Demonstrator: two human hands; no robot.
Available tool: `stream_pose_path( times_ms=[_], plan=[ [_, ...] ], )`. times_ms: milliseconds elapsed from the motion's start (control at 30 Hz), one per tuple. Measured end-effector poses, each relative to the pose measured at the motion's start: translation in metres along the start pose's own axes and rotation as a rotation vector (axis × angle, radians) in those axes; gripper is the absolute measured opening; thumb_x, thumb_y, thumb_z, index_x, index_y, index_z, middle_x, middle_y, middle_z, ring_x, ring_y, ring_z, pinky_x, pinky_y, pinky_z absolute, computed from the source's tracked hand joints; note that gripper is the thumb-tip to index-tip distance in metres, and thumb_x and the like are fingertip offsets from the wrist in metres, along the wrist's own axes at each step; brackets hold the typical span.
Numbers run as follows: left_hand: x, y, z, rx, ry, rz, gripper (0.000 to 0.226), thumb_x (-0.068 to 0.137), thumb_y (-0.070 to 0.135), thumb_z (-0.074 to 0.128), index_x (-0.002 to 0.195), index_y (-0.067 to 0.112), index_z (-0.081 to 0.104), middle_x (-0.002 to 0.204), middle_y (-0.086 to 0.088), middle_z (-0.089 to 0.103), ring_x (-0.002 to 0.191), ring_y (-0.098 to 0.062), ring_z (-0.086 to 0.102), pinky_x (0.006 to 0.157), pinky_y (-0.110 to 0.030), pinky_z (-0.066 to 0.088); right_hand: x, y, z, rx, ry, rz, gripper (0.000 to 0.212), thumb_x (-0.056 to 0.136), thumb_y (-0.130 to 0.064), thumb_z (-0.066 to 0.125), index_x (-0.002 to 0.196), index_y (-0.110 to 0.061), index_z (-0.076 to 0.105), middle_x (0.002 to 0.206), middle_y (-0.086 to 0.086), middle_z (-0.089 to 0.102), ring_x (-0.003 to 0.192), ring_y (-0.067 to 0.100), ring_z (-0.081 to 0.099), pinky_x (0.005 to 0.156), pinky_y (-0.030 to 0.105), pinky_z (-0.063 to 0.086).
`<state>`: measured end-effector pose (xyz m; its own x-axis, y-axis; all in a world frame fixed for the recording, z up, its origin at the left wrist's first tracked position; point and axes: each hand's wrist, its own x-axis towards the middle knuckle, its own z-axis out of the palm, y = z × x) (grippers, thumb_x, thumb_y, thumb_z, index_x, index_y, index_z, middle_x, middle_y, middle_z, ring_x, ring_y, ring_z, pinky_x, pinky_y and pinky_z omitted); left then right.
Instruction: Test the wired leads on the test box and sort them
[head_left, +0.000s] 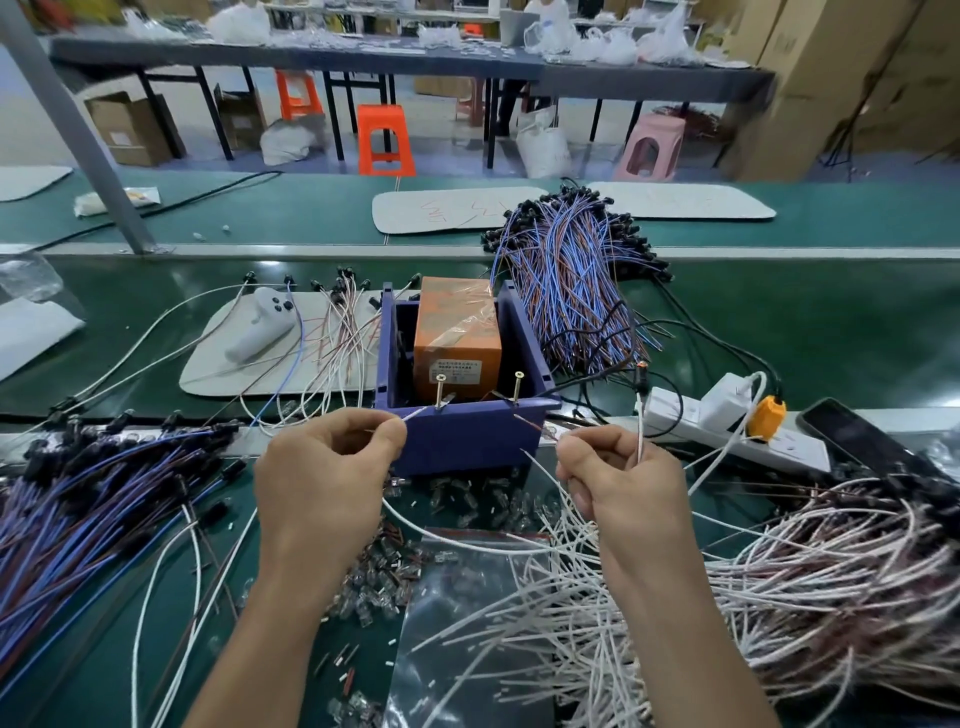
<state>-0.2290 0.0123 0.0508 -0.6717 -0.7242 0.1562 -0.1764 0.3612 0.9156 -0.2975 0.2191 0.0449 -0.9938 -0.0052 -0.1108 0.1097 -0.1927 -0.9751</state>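
The left hand (332, 467) and right hand (618, 483) each pinch a wire end (415, 414) at the test box (467, 436). Judged partway: a large heap of leads (805, 571) beside the right hand awaits.

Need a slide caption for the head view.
Left hand and right hand pinch wire ends near the screws on the blue test box.

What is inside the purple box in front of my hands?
An orange unit with a printed label, wrapped in clear film, sits in the test box. The front wall and the unit hide the box floor.
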Motion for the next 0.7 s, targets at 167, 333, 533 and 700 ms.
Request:
stream_pose_path(
  times_ms=[167, 333, 533, 700],
  plan=[
    [-0.012, -0.022, -0.015, -0.177, -0.1, -0.13, 0.015, 0.08, 0.024, 0.086, 0.078, 0.038, 0.081, 0.065, -0.001, 0.075, 0.043, -0.011, 0.056, 0.047, -0.021, 0.044, -0.018, -0.001, -0.016, 0.001, -0.053, 0.013, 0.02, 0.091, 0.004, 0.068, 0.076, -0.008, 0.073, 0.061, 0.012, 0.064, 0.045, 0.013, 0.046, 0.042, 0.019, 0.038],
    [-0.026, -0.03, -0.024, -0.145, -0.187, -0.202, 0.015, 0.083, 0.012, 0.083, 0.081, 0.027, 0.082, 0.067, -0.005, 0.076, 0.044, -0.012, 0.059, 0.045, -0.022, 0.05, -0.032, 0.011, -0.034, -0.196, -0.057, 0.018, 0.049, 0.105, -0.041, 0.047, 0.074, -0.02, 0.078, 0.084, 0.004, 0.077, 0.072, 0.012, 0.063, 0.068, 0.029, 0.046],
    [-0.058, -0.013, -0.028, 0.243, -0.046, 0.071, 0.019, 0.083, 0.03, 0.084, 0.102, 0.035, 0.081, 0.07, 0.027, 0.069, 0.069, 0.019, 0.064, 0.061, 0.0, 0.048, -0.05, 0.015, -0.049, -0.437, -0.007, -0.17, 0.056, 0.101, -0.051, 0.042, 0.066, -0.019, 0.071, 0.057, 0.0, 0.06, 0.054, 0.01, 0.048, 0.063, 0.043, 0.044],
    [-0.106, 0.04, 0.008, 0.155, -0.663, 0.25, 0.027, 0.083, 0.052, 0.073, 0.11, 0.051, 0.072, 0.096, 0.037, 0.071, 0.09, 0.016, 0.065, 0.081, -0.011, 0.055, -0.065, 0.015, -0.043, -0.42, 0.039, -0.256, 0.046, 0.1, -0.032, 0.041, 0.066, -0.024, 0.07, 0.047, -0.009, 0.049, 0.045, 0.007, 0.042, 0.046, 0.03, 0.036]
  ],
)
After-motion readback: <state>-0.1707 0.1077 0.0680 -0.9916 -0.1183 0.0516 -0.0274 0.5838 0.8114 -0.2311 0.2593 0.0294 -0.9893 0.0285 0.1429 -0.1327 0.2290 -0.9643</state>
